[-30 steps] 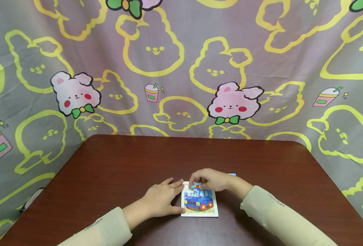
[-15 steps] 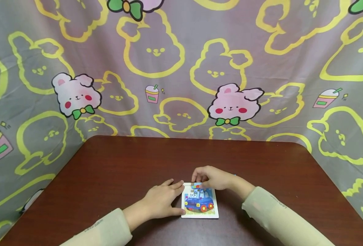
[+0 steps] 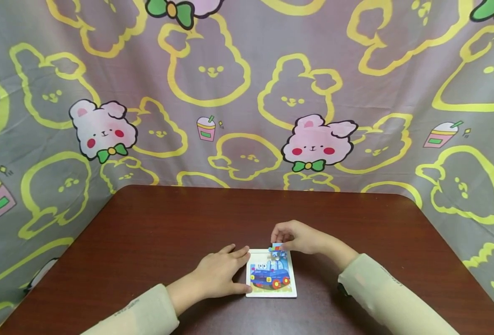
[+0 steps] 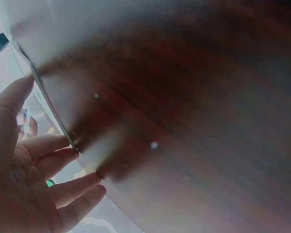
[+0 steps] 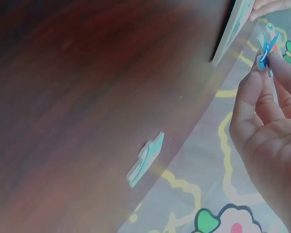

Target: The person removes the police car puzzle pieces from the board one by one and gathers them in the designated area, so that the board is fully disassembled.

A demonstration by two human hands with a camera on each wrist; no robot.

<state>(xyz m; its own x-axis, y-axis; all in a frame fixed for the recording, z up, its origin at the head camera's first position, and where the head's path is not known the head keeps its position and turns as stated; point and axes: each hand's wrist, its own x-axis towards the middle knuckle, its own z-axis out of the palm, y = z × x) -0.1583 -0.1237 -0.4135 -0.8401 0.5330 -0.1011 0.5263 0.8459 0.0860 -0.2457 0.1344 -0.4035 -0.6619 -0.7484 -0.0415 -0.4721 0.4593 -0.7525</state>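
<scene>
A jigsaw puzzle board (image 3: 272,294) with a white frame lies on the table, showing a blue cartoon car with red wheels. My left hand (image 3: 217,273) steadies its left side, fingers and thumb spread and fairly straight; the left wrist view shows the fingertips along the board's edge. Between thumb and fingers, my right hand (image 3: 299,238) pinches a puzzle piece (image 3: 277,247), blue with some red and yellow, just over the board's top edge. The piece appears tilted in the right wrist view. Pale backing shows in the board's upper left part.
Another puzzle piece (image 5: 145,159) lies on the table to the right of the board, seen in the right wrist view and hidden behind the right arm in the head view. A patterned curtain (image 3: 238,93) surrounds the brown table (image 3: 180,218).
My right hand has lifted the puzzle piece off the board's upper part and moved it slightly right and away, baring pale backing. My left hand has stayed in place.
</scene>
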